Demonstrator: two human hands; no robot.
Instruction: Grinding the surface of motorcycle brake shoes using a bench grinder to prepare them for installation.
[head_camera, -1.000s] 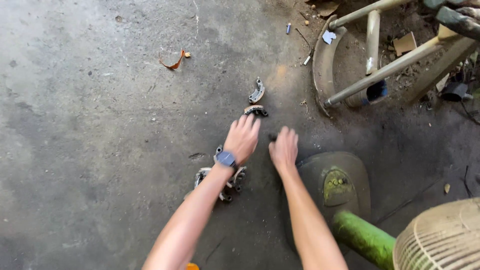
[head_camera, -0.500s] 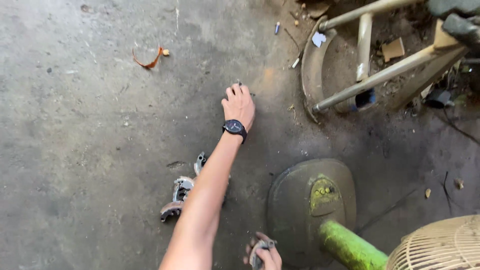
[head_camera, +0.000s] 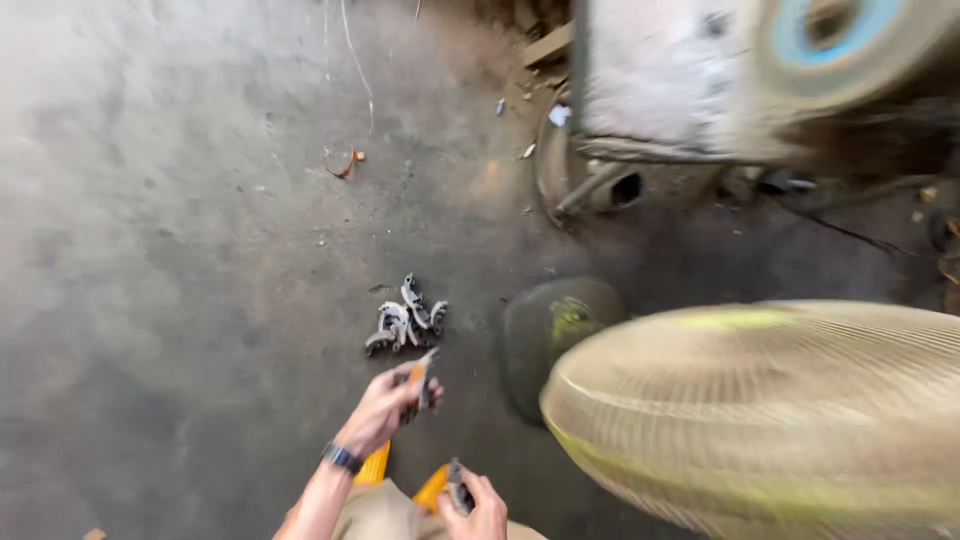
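— Since half a second ago your left hand (head_camera: 385, 408) has pulled back from the floor (head_camera: 180, 250) toward your body, and the view has swung so the fan (head_camera: 760, 410) now fills the right side.

— What do my hands hold?

— Your left grip is closed on a small curved metal part (head_camera: 424, 380), held up in the fingers. Your right hand (head_camera: 476, 505), low at the frame's edge, is closed on another dark part (head_camera: 459, 488); it is too blurred to tell its shape.

— And the rest of them?

— A small pile (head_camera: 405, 322) of the same grey curved pieces lies on the floor, just left of the fan's round base (head_camera: 550, 335) and just beyond your left hand, not touching it.

— Anything else near the fan?

— Behind it stands a blurred machine (head_camera: 680, 90). Well left of the fan, far across the floor, lies an orange scrap (head_camera: 343, 163). You wear a dark watch (head_camera: 342, 458) on the left wrist.
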